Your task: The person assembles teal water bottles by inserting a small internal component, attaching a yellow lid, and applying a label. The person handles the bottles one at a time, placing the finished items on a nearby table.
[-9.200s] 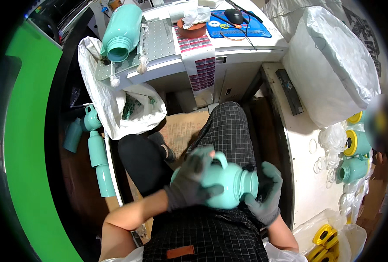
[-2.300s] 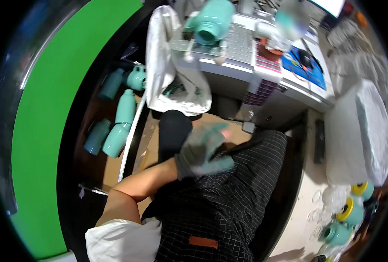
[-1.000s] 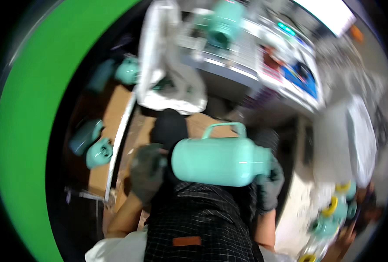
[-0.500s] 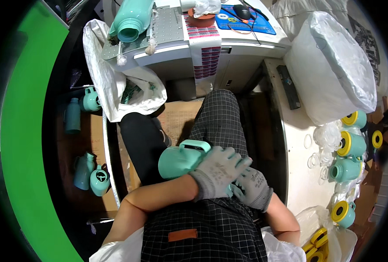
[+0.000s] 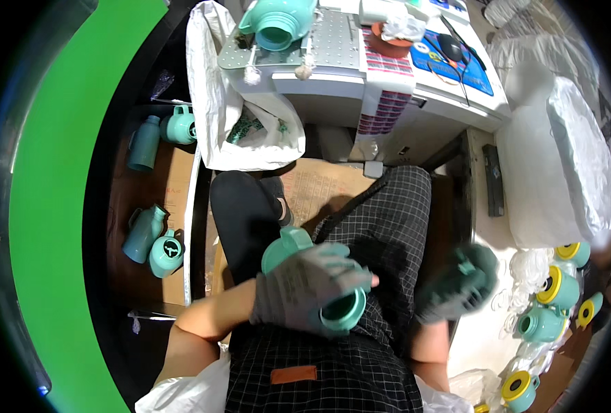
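A teal thermos-jug shell (image 5: 288, 251) lies across my lap, its handle upward and its open round mouth tilted toward my lower right. My left hand (image 5: 309, 286), in a grey knit glove, is closed over the shell's middle and hides much of it. My right hand (image 5: 457, 286) is off to the right, between my thigh and the side table, with the dark green palm side of its glove showing. It is smeared by motion. A small teal patch shows near its fingers, and I cannot tell whether that is a held piece or the glove.
Ahead, a teal jug (image 5: 278, 24) lies on a perforated metal plate (image 5: 336, 41). A white sack (image 5: 212, 131) hangs below at left. Several teal jugs (image 5: 164, 255) lie in a left-hand bin. White rings (image 5: 529, 275) and yellow-ended jugs (image 5: 559, 288) line the right table (image 5: 481, 344).
My right hand has left the jug shell's mouth and swung right, toward the side table. My left hand stays on the shell, whose mouth is now uncovered. The whole view has shifted.
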`<control>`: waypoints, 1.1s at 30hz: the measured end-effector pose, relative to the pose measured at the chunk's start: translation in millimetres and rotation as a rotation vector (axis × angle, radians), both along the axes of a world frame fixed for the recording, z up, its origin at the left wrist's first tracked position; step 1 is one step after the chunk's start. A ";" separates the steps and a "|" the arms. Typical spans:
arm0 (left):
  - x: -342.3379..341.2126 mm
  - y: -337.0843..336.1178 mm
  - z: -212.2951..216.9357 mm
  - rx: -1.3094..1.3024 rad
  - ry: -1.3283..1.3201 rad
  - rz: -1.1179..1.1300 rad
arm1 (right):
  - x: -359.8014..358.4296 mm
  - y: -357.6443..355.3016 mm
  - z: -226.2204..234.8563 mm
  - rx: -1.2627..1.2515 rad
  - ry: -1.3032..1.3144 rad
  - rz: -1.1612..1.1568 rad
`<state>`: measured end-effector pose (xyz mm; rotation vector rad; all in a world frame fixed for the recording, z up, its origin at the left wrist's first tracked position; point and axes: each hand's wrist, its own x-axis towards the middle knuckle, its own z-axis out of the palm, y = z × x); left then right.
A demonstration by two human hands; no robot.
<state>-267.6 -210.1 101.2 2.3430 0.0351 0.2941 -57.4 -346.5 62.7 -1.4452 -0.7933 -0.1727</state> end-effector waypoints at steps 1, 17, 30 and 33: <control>-9.8 -9.2 -6.3 -0.015 0.019 0.024 | -11.2 41.6 -0.7 -0.107 -0.050 0.213; 6.0 33.4 -0.5 -0.088 -0.133 0.109 | 29.0 -15.2 -62.8 -0.380 0.001 0.201; 73.9 18.9 -8.9 -0.006 0.094 0.010 | 244.5 -172.3 -138.9 -1.250 -0.380 -0.983; 72.9 20.2 -21.1 0.030 -0.103 0.002 | 256.0 -170.9 -127.1 -1.298 -0.150 -0.821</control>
